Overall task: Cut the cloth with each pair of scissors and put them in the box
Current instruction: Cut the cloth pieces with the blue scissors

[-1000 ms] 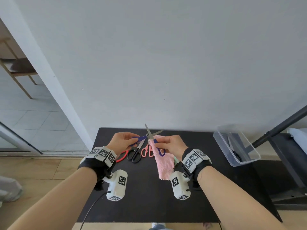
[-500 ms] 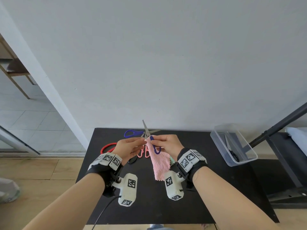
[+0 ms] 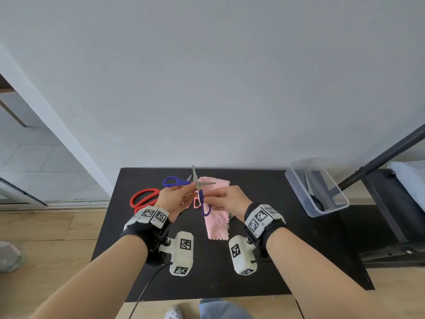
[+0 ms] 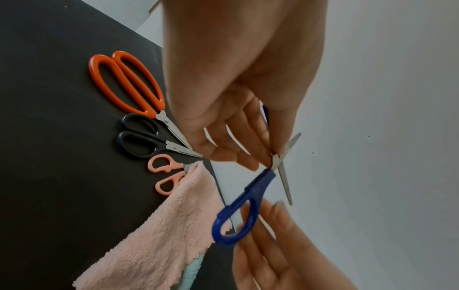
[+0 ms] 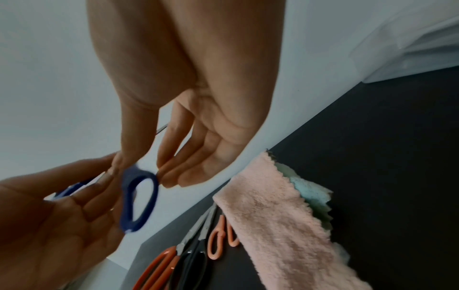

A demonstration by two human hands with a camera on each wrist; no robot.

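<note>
Blue-handled scissors (image 3: 197,187) are up in the air over the black table (image 3: 287,249), their blades spread wide. My left hand (image 3: 190,192) pinches them at the pivot (image 4: 275,157). My right hand (image 3: 207,200) pinches the lower blue handle loop (image 5: 139,198), which is blurred. The pink cloth (image 3: 217,223) lies flat on the table under the hands, on top of a pale blue-green cloth (image 5: 310,190). A clear plastic box (image 3: 328,209) stands at the table's right end, with a dark-handled pair of scissors (image 3: 315,196) inside.
On the table to the left lie orange-red scissors (image 3: 143,199), black scissors (image 4: 139,141) and small pink scissors (image 4: 164,176), the last partly under the cloth. A dark metal stand (image 3: 379,162) rises at the right. The wall is close behind the table.
The pink cloth has left my right hand and now lies on the table. The blue scissors have opened wider, and both hands have moved slightly.
</note>
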